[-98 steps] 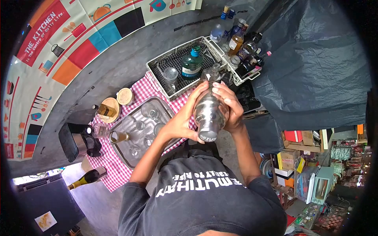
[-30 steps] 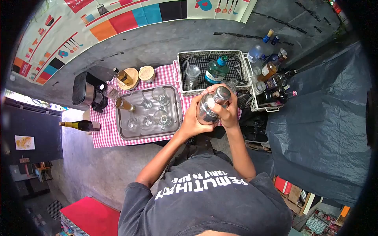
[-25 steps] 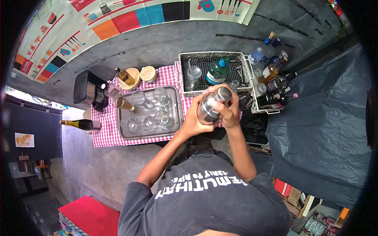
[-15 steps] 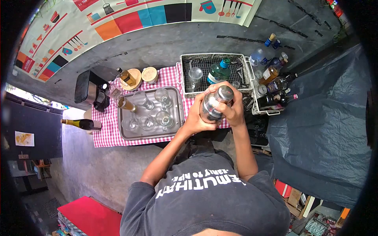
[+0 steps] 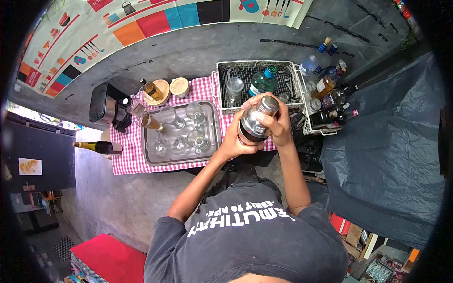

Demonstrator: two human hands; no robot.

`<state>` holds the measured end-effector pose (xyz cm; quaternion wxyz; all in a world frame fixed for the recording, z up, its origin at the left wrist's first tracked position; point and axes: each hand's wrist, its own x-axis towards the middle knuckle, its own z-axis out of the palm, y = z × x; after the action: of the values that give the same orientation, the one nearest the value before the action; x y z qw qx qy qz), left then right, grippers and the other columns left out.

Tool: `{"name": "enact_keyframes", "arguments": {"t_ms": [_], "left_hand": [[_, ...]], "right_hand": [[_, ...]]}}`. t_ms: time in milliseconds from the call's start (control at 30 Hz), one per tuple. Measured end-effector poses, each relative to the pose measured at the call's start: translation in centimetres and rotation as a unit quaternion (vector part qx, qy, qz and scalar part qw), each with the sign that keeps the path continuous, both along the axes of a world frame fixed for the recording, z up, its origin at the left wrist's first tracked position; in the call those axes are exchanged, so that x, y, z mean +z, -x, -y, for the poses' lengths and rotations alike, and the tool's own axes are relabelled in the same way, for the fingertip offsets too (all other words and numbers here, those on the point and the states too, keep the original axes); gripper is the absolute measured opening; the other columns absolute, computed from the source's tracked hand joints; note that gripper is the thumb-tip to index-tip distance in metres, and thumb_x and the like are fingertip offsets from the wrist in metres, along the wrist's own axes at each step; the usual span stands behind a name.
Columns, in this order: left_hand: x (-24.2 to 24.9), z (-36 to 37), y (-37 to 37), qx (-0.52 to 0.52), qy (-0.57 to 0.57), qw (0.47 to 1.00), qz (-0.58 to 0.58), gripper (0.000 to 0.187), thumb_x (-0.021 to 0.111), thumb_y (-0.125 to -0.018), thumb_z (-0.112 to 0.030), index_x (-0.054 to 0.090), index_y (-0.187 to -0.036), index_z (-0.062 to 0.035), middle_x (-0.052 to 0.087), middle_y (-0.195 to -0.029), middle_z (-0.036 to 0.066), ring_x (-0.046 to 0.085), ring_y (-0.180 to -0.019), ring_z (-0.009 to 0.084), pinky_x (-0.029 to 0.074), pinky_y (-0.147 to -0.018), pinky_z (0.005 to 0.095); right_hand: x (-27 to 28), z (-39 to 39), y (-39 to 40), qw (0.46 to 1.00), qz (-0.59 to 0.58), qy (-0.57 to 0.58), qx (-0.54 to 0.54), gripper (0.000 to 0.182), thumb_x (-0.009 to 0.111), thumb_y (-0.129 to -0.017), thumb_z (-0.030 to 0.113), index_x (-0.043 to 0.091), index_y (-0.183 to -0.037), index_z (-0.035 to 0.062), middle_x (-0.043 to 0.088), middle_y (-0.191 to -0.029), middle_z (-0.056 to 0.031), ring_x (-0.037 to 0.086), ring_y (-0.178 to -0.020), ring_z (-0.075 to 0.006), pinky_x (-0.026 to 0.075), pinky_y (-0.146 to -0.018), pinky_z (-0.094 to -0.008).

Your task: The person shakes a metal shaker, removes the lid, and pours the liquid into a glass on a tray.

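A silver cocktail shaker point(image 5: 256, 123) with a rounded metal cap is held up in front of my chest, tilted a little. My left hand point(image 5: 234, 140) wraps its lower left side, the thumb lying under it. Around the upper right side, fingers of my right hand point(image 5: 280, 126) are closed on the body near the cap. Just beyond the shaker a wire basket point(image 5: 218, 89) holds a green bottle point(image 5: 263, 83) with a blue cap and a clear glass point(image 5: 234, 87). Left of my hands, a grey tray point(image 5: 181, 162) carries several clear glasses and one amber-filled glass point(image 5: 152, 122).
A red checkered cloth point(image 5: 126, 162) covers the table. A dark wine bottle point(image 5: 99, 147) lies toward the left edge beside a black coffee machine point(image 5: 104, 106). Two round wooden-topped pieces and a small amber bottle point(image 5: 152, 90) stand behind the tray. Several bottles fill a white rack point(image 5: 325, 132) at right.
The shaker's tilt has shifted slightly, its cap a little higher, with both hands still around it. The whole view has moved very slightly.
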<state>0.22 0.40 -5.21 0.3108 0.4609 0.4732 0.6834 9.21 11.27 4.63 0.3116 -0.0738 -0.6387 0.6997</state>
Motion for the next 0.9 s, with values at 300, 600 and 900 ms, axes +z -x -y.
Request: {"name": "enact_keyframes", "arguments": {"t_ms": [300, 600, 900], "left_hand": [[-1.8, 1.6, 0.2, 0.075, 0.016, 0.993, -0.090, 0.092, 0.085, -0.054, -0.015, 0.040, -0.133, -0.0011, 0.050, -0.124, 0.011, 0.051, -0.118, 0.0248, 0.040, -0.101, 0.0357], [-1.8, 3.9, 0.9, 0.092, 0.076, 0.989, -0.089, 0.086, 0.084, -0.058, -0.015, 0.043, -0.132, 0.0001, 0.055, -0.122, 0.013, 0.055, -0.115, 0.0234, 0.042, -0.100, 0.0351], [-2.5, 5.1, 1.6, 0.135, 0.107, 0.977, -0.130, 0.084, 0.087, -0.059, -0.016, 0.044, -0.130, -0.0011, 0.056, -0.121, 0.012, 0.058, -0.113, 0.0241, 0.046, -0.096, 0.0352]], "right_hand": [[-1.7, -0.2, -0.4, 0.997, -0.016, 0.070, -0.036, 0.037, 0.059, -0.079, 0.027, 0.050, -0.106, 0.0028, 0.064, -0.105, -0.0200, 0.063, -0.091, -0.0201, 0.049, -0.085, -0.0326], [-3.9, 0.4, -1.0, 0.981, -0.011, 0.168, -0.098, 0.024, 0.056, -0.087, 0.024, 0.048, -0.101, 0.0059, 0.064, -0.107, -0.0177, 0.061, -0.085, -0.0128, 0.050, -0.077, -0.0263], [-9.8, -0.1, -2.9, 0.930, -0.032, 0.347, -0.116, 0.034, 0.056, -0.094, 0.031, 0.057, -0.115, 0.0045, 0.064, -0.108, -0.0064, 0.062, -0.097, -0.0157, 0.048, -0.091, -0.0324]]}}
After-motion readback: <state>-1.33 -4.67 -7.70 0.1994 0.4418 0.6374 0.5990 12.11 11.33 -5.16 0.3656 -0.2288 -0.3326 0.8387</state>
